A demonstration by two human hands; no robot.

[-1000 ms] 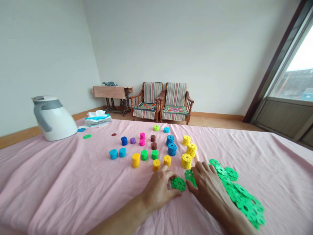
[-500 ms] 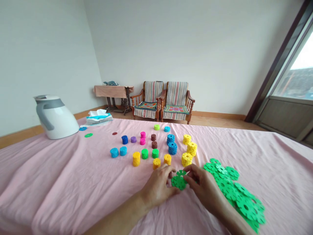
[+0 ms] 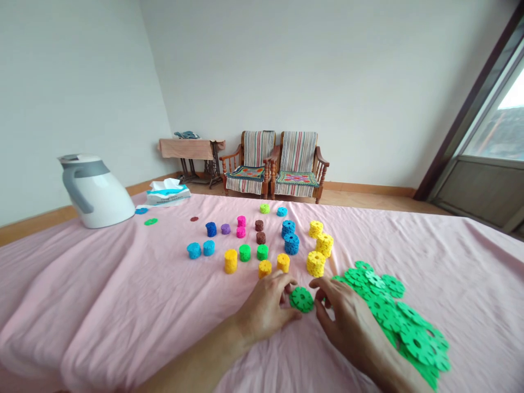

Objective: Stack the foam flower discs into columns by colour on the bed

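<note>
A small stack of green notched discs [image 3: 302,299] lies between my hands near the middle front of the cloth. My left hand [image 3: 268,305] curls round the stack's left side, thumb and fingers holding it. On its right, my right hand [image 3: 341,308] has thumb and fingers apart, with nothing seen between them. A loose pile of larger green discs [image 3: 413,333] spreads to the right, partly behind my right forearm. Just beyond my hands stand yellow stacks [image 3: 316,264] and orange-yellow stacks [image 3: 230,261].
Further back on the pink cloth [image 3: 123,295] stand blue stacks [image 3: 291,244], green stacks [image 3: 244,252], pink stacks [image 3: 241,221] and brown ones [image 3: 261,237]. At the left are a white jug [image 3: 102,196] and a tissue pack [image 3: 167,192]. Two chairs [image 3: 297,164] are behind the table.
The upper green disc has come down level onto the stack. My right hand has let go and moved slightly right. The view has shifted a little.
</note>
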